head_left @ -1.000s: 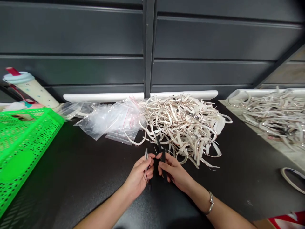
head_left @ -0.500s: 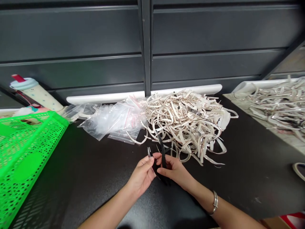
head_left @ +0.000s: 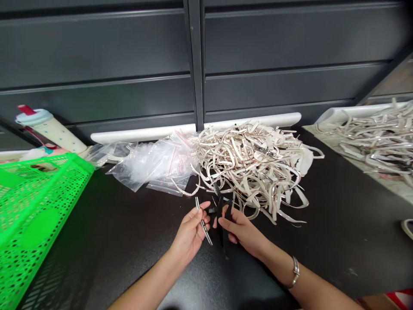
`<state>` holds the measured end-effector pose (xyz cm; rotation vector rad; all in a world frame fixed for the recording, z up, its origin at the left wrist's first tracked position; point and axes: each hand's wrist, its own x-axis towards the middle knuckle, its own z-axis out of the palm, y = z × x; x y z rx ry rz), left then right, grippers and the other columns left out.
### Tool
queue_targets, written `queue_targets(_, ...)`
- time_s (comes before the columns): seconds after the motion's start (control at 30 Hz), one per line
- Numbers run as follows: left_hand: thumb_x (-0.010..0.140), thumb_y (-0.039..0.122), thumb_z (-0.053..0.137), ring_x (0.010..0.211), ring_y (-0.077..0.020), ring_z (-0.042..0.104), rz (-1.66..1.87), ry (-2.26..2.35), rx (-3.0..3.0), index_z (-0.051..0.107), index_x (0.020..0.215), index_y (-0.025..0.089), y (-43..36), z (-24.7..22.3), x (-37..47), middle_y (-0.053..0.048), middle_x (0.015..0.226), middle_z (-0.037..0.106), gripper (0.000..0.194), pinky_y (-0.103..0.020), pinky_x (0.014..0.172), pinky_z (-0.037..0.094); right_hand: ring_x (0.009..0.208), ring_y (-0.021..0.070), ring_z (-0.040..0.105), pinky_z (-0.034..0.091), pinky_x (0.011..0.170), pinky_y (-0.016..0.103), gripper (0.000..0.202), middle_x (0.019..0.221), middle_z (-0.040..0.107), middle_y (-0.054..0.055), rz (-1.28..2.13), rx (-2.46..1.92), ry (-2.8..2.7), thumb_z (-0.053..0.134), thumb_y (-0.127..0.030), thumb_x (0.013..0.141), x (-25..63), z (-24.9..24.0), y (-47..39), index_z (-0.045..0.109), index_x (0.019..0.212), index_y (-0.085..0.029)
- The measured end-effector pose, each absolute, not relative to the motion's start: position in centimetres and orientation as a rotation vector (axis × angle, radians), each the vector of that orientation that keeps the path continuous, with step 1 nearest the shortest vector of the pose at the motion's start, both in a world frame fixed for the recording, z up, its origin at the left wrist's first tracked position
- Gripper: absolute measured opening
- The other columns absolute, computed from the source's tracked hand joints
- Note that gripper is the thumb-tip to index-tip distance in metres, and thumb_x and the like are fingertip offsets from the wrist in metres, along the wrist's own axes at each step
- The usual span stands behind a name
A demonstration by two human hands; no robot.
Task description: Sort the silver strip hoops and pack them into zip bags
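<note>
Low in the middle, my left hand [head_left: 190, 232] is closed on a slim silver piece [head_left: 206, 234] that looks two-pronged at its upper end; its exact kind is unclear. Close beside it, my right hand [head_left: 240, 226] grips narrow black strips [head_left: 220, 211] between thumb and fingers. One black strip hangs below the fingers, and another end reaches up toward a tangled pile of white strips [head_left: 245, 159] with shiny brownish edges. A short black piece lies between the two hands; whether my left fingers touch it is hard to tell.
Clear zip bags [head_left: 161, 161] lie left of the pile. A green perforated basket [head_left: 41, 224] stands at the left, with a pale tumbler [head_left: 60, 131] behind it. More white strips [head_left: 383, 142] lie at the right. A dark panelled wall [head_left: 129, 47] closes off the back of the black table [head_left: 135, 241].
My hands have moved slightly apart. The silver piece in my left hand now shows more of its length, and the black strips are more spread in my right hand.
</note>
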<state>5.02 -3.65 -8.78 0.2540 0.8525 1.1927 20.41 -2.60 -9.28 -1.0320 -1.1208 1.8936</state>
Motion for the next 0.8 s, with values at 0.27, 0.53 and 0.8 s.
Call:
queue_targets(0.27, 0.085, 0.025, 0.059, 0.045, -0.0029, 0.04, 1.086, 0.829, 0.224, 0.065, 0.103, 0.01, -3.7, -8.3, 4.7, 0.001, 0.066, 0.049, 0.024, -0.011, 0.034, 0.028, 0.037, 0.003, 0.036, 0.026, 0.032, 0.014, 0.043, 0.061, 0.061, -0.004, 2.031, -0.976, -0.967, 0.073, -0.049, 0.068, 20.5, -9.3, -2.5, 0.044, 0.08, -0.02)
queue_targets(0.53, 0.091, 0.038, 0.046, 0.073, -0.0119, 0.059, 0.992, 0.844, 0.152, 0.068, 0.104, 0.014, -3.9, -7.8, 4.9, -0.006, 0.089, 0.061, 0.035, -0.021, 0.058, 0.047, 0.032, -0.0006, 0.031, 0.029, 0.029, 0.013, 0.044, 0.056, 0.044, -0.01, 1.981, -1.036, -0.902, 0.078, -0.049, 0.062, 20.5, -9.3, -2.6, 0.048, 0.072, -0.018)
queue_targets(0.8, 0.067, 0.037, 0.077, 0.059, -0.0081, 0.047, 1.058, 0.861, 0.415, 0.07, 0.088, 0.013, -4.5, -8.4, 5.4, -0.003, 0.074, 0.059, 0.033, -0.018, 0.044, 0.032, 0.046, 0.0051, 0.045, 0.035, 0.032, 0.014, 0.042, 0.067, 0.056, -0.002, 1.986, -0.99, -1.04, 0.078, -0.047, 0.062, 19.9, -9.3, -2.9, 0.051, 0.068, -0.017)
